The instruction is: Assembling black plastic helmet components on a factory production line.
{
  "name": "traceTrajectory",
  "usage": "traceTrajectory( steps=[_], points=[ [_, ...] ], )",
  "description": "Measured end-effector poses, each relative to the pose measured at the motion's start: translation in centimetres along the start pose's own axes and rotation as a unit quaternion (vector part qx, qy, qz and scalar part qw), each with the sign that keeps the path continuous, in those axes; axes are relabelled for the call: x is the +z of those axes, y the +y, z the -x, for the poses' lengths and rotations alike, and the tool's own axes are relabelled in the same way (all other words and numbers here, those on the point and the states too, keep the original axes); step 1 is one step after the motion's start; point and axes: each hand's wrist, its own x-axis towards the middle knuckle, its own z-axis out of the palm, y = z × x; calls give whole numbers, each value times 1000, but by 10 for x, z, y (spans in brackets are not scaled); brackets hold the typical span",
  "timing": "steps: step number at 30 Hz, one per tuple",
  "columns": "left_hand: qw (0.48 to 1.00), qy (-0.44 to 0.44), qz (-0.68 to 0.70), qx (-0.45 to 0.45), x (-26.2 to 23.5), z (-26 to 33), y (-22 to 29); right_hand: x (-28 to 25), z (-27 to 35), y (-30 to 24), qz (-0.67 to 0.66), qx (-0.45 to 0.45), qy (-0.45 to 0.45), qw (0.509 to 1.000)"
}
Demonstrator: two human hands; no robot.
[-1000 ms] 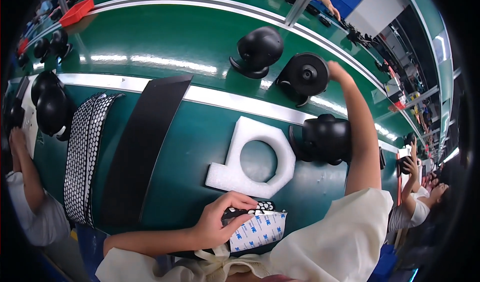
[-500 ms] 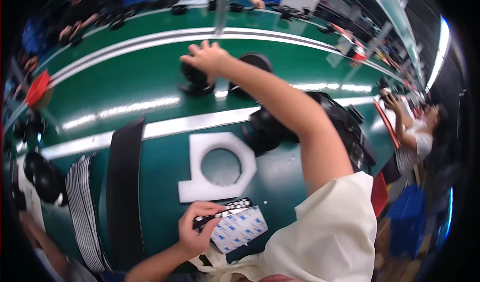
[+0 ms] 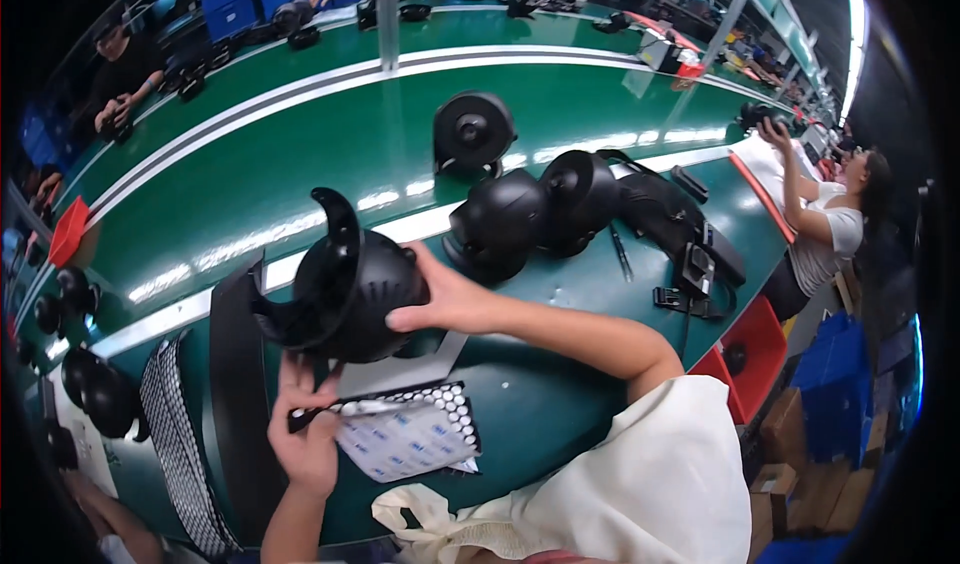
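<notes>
My right hand (image 3: 450, 292) grips a round black housing (image 3: 372, 284) with curved, horn-like arms. The housing is tilted above a white foam block (image 3: 430, 362) and hides most of it. Close to me, my left hand (image 3: 305, 439) pinches the edge of a sheet of round adhesive pads (image 3: 405, 442). The sheet has white dots on black and a pale printed backing that is partly folded over. Some left fingertips reach up to the underside of the housing; whether they bear any of its weight is unclear.
More black round housings (image 3: 500, 222) stand right of centre, and another (image 3: 472, 134) is on the green conveyor. Black straps (image 3: 665, 214) and a pen (image 3: 621, 254) lie at right, beside a red bin (image 3: 752, 369). A black strip (image 3: 235, 414) and a dotted roll (image 3: 178, 439) lie left. People work around.
My right hand has brought the black housing back from the conveyor to above the foam block. My left hand keeps the pad sheet and now reaches toward the housing. The head view has shifted.
</notes>
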Motion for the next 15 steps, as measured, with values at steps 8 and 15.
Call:
traceTrajectory(
  steps=[8,15],
  points=[
    [994,-81,-62,-48,23,-2,17,-37,15,-11,311,-96,-109,939],
    [948,-56,-314,-3,17,-12,44,-22,58,-66,648,100,-86,750]
  ],
)
